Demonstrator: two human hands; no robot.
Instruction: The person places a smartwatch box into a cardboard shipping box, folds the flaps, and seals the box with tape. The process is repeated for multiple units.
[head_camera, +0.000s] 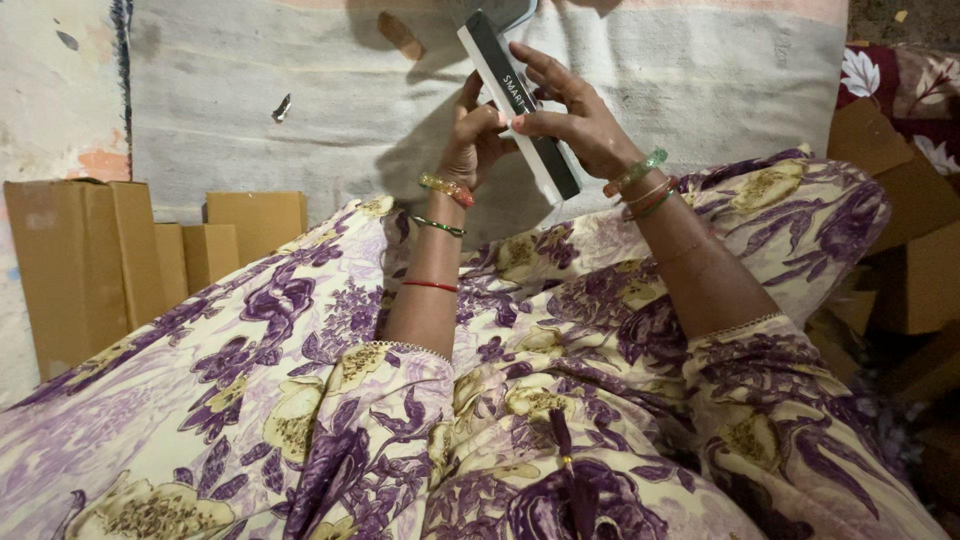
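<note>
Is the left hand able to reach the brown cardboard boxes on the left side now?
Probably not at once: the left hand grips the long box together with the right hand, and the cardboard boxes lie beyond the knee.

The floor is covered by a pale grey woven mat (300, 90) with faint pinkish stripes near its far edge, creased and a little stained. On it lie a small dark scrap (282, 107) and, further along, a brown scrap (399, 34), well apart from each other. To the left, bare worn floor (55, 90) shows past the mat's frayed dark edge, marked with an orange patch. A row of plain brown cardboard boxes (120, 260) stands at the mat's near left side, touching one another. On the right, flattened cardboard pieces (900, 200) lie over a dark red floral cloth (920, 80).
</note>
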